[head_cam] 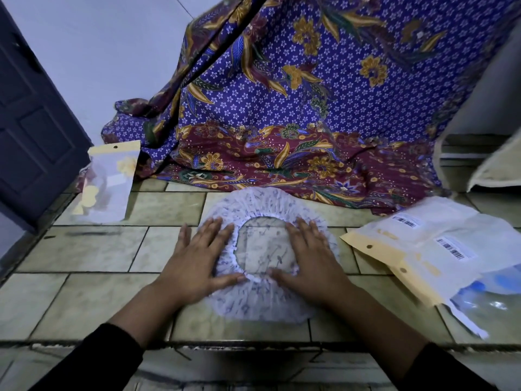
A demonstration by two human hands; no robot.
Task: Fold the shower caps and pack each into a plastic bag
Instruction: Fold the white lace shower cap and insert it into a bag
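Observation:
A white shower cap [259, 204] with a small dark print lies spread flat on the tiled counter, its elastic opening facing up in the middle. My left hand [197, 261] presses flat on the cap's left side, fingers straight and spread. My right hand [310, 261] lies flat on its right side the same way, thumb near the elastic rim. A packed plastic bag [108, 182] with a yellow header and yellow-patterned contents rests at the far left. Several plastic bags [428, 246] with yellow headers and barcode labels lie stacked at the right.
A purple and maroon batik cloth [296, 108] hangs behind the cap and drapes onto the tiled counter [84, 292]. A dark door [33, 108] stands at the left. A blue-patterned item [490, 294] shows under the right bags. The counter's front edge runs just below my wrists.

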